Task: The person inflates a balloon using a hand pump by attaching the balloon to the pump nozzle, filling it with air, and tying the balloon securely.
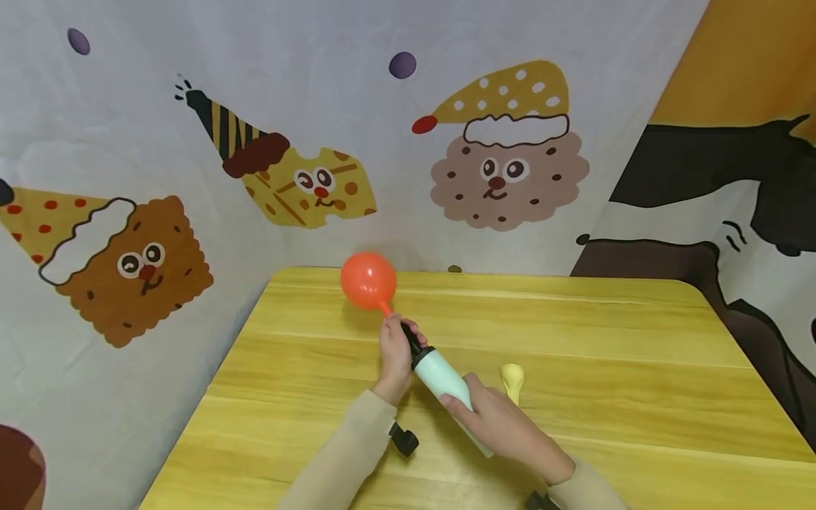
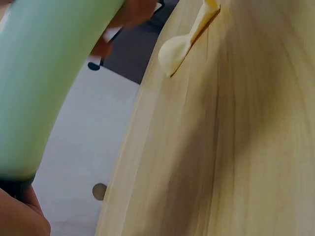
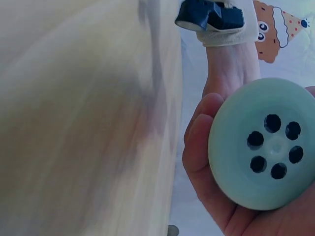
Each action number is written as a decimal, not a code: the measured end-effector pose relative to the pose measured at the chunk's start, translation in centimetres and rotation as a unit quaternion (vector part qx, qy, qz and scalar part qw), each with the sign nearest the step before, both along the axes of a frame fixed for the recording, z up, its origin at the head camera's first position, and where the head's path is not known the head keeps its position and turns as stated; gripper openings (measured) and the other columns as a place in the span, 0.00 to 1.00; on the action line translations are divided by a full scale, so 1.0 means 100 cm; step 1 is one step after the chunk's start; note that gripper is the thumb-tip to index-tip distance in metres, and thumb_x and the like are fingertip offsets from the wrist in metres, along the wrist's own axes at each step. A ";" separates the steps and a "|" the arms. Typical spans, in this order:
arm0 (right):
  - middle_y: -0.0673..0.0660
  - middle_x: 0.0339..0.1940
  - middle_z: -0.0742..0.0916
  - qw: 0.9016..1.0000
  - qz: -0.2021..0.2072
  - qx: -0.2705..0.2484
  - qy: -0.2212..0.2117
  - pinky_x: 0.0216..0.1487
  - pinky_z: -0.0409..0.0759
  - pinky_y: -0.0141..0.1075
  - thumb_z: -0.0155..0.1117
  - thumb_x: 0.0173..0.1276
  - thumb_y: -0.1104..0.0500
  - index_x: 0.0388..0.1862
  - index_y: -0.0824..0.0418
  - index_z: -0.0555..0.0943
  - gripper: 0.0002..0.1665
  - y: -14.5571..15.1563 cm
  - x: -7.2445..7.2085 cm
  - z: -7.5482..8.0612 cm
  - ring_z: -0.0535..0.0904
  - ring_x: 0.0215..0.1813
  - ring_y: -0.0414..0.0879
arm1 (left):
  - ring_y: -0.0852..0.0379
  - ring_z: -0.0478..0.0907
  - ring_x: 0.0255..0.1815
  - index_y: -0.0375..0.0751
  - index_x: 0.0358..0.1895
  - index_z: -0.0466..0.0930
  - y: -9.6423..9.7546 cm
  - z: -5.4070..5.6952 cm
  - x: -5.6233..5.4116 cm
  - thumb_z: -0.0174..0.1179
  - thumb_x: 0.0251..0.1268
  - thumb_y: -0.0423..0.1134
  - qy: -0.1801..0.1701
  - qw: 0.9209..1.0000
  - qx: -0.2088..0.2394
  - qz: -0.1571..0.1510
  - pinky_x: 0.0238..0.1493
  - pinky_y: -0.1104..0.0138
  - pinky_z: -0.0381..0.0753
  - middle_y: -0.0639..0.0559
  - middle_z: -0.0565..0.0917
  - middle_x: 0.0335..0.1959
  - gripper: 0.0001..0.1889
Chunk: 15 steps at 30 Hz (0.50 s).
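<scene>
A partly inflated red balloon (image 1: 368, 280) sits at the tip of a mint-green hand balloon pump (image 1: 443, 379) with a black nozzle end. My left hand (image 1: 395, 353) grips that black end, its fingers right at the balloon's neck. Lower down, my right hand (image 1: 500, 423) wraps round the green barrel. In the right wrist view the pump's round end (image 3: 275, 150) faces the camera, showing several dark holes, with the right fingers curled about it. The pump slants across the head view, balloon end farthest from me.
A limp yellow balloon (image 1: 512, 375) lies on the wooden table (image 1: 612, 397), just beyond my right hand. Behind the table's far edge hangs a white cloth backdrop (image 1: 395, 184) with cartoon biscuits. Black wrist cameras (image 1: 404, 440) are strapped on both sleeves.
</scene>
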State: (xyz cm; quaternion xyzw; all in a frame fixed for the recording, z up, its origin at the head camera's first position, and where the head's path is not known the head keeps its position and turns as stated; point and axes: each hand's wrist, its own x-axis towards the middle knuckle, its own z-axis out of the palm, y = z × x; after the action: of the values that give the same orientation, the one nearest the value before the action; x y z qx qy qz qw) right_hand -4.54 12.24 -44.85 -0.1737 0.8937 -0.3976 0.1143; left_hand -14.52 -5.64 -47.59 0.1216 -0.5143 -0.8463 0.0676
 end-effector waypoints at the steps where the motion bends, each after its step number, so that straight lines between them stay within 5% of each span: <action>1: 0.51 0.25 0.79 1.000 0.000 -0.003 -0.004 0.18 0.76 0.35 0.55 0.80 0.38 0.54 0.70 0.74 0.34 -0.001 -0.002 0.000 0.75 0.21 0.40 | 0.61 0.75 0.19 0.38 0.41 0.68 0.001 -0.001 0.000 0.32 0.87 0.42 0.001 1.000 -0.001 0.001 0.26 0.70 0.81 0.53 0.75 0.25 0.16; 8: 0.50 0.27 0.80 1.000 -0.017 0.013 0.000 0.22 0.75 0.35 0.54 0.80 0.35 0.59 0.68 0.75 0.36 -0.008 -0.003 0.002 0.75 0.24 0.41 | 0.61 0.74 0.16 0.40 0.36 0.69 -0.011 0.001 -0.014 0.33 0.86 0.42 0.007 1.000 0.003 0.020 0.21 0.69 0.78 0.54 0.75 0.22 0.18; 15: 0.48 0.31 0.80 0.999 0.003 0.035 0.000 0.25 0.74 0.34 0.54 0.80 0.36 0.61 0.65 0.75 0.34 0.013 0.016 0.011 0.73 0.27 0.38 | 0.61 0.73 0.16 0.40 0.35 0.69 -0.039 0.011 -0.030 0.34 0.86 0.41 0.016 0.998 0.017 0.058 0.20 0.71 0.77 0.54 0.75 0.22 0.19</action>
State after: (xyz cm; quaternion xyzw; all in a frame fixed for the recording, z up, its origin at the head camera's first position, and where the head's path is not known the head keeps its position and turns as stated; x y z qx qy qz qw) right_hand -2.96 13.54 -43.72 -0.1720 0.9067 -0.3656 0.1209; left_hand -17.49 -9.53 -46.50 0.1387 -0.4906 -0.8514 0.1229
